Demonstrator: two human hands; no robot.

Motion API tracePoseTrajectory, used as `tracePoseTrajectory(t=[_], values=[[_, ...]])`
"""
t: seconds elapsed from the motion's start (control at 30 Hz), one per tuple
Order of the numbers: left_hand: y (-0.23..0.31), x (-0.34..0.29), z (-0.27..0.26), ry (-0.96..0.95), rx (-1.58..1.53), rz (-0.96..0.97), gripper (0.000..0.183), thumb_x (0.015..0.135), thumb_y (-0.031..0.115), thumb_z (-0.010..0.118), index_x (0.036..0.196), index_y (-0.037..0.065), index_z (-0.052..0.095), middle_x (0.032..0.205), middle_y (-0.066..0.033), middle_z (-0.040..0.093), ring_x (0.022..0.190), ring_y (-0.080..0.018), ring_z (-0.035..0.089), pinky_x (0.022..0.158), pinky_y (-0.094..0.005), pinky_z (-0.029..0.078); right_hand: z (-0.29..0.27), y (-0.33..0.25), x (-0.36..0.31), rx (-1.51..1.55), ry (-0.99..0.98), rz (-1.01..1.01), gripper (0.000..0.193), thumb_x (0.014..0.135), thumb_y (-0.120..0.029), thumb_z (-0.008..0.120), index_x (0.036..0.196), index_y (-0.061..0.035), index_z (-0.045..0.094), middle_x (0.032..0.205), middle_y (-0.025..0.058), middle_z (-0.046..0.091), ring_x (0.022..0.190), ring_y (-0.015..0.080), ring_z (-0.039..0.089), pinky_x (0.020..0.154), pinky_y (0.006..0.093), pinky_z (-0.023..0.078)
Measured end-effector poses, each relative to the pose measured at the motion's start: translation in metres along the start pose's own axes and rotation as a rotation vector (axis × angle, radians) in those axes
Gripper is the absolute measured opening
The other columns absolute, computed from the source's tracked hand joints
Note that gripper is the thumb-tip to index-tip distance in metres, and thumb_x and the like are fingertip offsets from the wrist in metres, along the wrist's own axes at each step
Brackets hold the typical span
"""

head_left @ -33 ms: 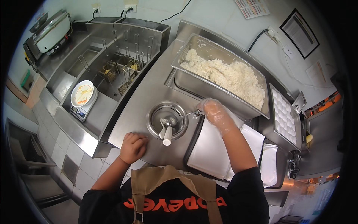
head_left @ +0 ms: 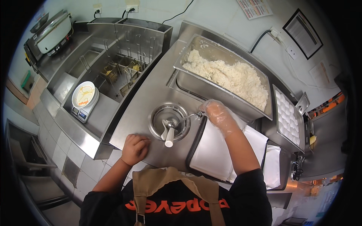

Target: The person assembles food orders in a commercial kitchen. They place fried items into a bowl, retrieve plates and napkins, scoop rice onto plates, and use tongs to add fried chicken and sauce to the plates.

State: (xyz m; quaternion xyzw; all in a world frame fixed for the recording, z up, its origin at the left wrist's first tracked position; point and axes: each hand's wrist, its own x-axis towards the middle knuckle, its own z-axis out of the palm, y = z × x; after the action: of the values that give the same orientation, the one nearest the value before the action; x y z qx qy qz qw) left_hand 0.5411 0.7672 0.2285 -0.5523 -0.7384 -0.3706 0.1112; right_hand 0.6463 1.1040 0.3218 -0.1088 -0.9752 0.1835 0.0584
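Bare and loosely curled, my left hand (head_left: 135,149) rests at the counter's near left edge with nothing visible in it. My right hand (head_left: 215,115), in a clear plastic glove, is closed round the end of a thin metal utensil (head_left: 198,114); its fingertips are partly hidden. That utensil slants toward a round metal well (head_left: 151,119) sunk in the counter. A white-handled scoop (head_left: 169,139) and a white spoon-like piece (head_left: 164,130) lean in the well. White paper sheets (head_left: 211,147) lie stacked below my right forearm.
Beyond my right hand stands a deep steel pan (head_left: 211,83) heaped with cooked rice (head_left: 230,75). Right of it, a tray (head_left: 299,145) holds rows of white wrapped bundles (head_left: 287,116). At left, a scale (head_left: 83,112) bearing a bowl (head_left: 83,87) stands beside fryer baskets (head_left: 126,88).
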Motion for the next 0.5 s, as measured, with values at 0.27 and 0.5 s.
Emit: tracePoseTrajectory(t=[0.27, 0.5], values=[[-0.004, 0.007, 0.001, -0.001, 0.001, -0.009, 0.024, 0.067, 0.004, 0.065, 0.090, 0.010, 0.064, 0.091, -0.0021, 0.062, 0.080, -0.0222, 0.057, 0.077, -0.0362, 0.043, 0.002, 0.012, 0.011, -0.006, -0.060, -0.011, 0.023, 0.089, -0.021, 0.053, 0.096, -0.0040, 0.068, 0.099, 0.0207, 0.065, 0.093, 0.0348, 0.061, 0.084, 0.0397, 0.048], [-0.003, 0.007, 0.000, -0.011, 0.003, -0.020, 0.024, 0.067, 0.004, 0.065, 0.090, 0.010, 0.065, 0.093, -0.0023, 0.063, 0.082, -0.0225, 0.058, 0.078, -0.0365, 0.043, 0.012, 0.012, 0.006, 0.581, 0.020, 0.253, 0.020, 0.087, -0.020, 0.058, 0.090, -0.0023, 0.067, 0.081, 0.0099, 0.064, 0.074, 0.0186, 0.057, 0.071, 0.0302, 0.046]])
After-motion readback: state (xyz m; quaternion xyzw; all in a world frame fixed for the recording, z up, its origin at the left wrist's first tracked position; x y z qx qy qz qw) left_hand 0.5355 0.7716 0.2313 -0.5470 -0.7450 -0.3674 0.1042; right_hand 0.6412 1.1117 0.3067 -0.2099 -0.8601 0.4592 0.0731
